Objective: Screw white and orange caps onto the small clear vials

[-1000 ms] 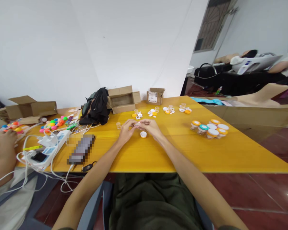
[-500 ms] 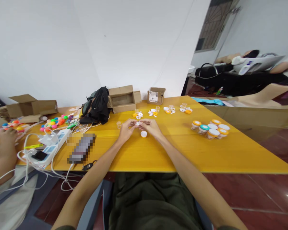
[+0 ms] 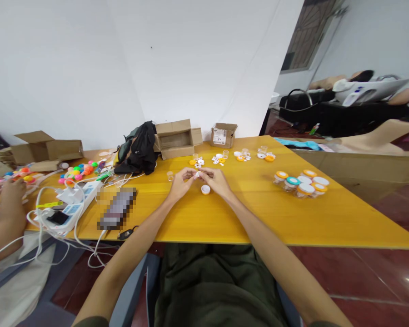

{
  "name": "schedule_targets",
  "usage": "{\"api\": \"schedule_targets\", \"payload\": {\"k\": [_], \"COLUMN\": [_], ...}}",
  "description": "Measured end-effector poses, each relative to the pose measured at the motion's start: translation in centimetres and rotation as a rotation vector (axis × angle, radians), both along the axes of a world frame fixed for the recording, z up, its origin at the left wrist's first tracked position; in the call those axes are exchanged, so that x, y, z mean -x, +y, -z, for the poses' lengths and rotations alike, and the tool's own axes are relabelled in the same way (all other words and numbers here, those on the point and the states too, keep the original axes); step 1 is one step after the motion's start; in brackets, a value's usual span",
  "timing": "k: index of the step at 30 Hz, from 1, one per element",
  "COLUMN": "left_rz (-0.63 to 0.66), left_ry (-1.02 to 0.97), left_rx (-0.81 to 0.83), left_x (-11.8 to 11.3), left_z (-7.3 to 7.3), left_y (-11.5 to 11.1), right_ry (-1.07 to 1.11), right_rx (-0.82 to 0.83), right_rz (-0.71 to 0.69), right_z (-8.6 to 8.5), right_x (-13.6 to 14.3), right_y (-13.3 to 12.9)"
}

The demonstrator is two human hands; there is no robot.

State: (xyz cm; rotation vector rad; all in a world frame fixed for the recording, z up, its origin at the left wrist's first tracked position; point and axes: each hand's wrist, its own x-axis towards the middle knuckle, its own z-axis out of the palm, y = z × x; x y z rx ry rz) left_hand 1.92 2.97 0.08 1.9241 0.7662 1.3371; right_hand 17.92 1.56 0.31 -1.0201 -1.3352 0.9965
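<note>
Both hands meet over the middle of the wooden table. My left hand (image 3: 183, 182) and my right hand (image 3: 216, 181) pinch a small white part (image 3: 197, 174) between their fingertips; its details are too small to make out. Just below the fingers, a round white cap (image 3: 205, 190) lies on the tabletop with its hollow side up. A small clear cup (image 3: 170, 175) stands to the left of my left hand. Beyond the hands are small groups of white parts (image 3: 199, 162), orange rings (image 3: 269, 158) and clear cups (image 3: 225, 155).
Several lidded jars (image 3: 305, 190) cluster on the right. Cardboard boxes (image 3: 175, 140) and a black bag (image 3: 139, 154) line the back. At left lie a phone (image 3: 118, 209), a power strip (image 3: 78, 206), cables and colourful balls (image 3: 77, 171), near another person's arm (image 3: 12, 204).
The view has shifted slightly. Both hands still hold the small white part, which has turned a little between the fingertips.
</note>
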Motion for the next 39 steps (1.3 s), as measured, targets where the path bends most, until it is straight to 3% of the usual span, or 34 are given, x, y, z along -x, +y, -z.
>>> {"api": "schedule_targets", "payload": {"k": [19,39], "left_rz": [-0.019,-0.057], "left_ry": [0.025,0.044], "left_rx": [-0.023,-0.084], "left_x": [0.0,0.0], "left_z": [0.0,0.0], "left_y": [-0.2,-0.2], "right_ry": [-0.119,-0.063], "right_rx": [-0.144,-0.131], "right_rz": [0.013,-0.009], "right_z": [-1.1,-1.1], "right_x": [0.3,0.2], "right_y": [-1.1,-1.0]}}
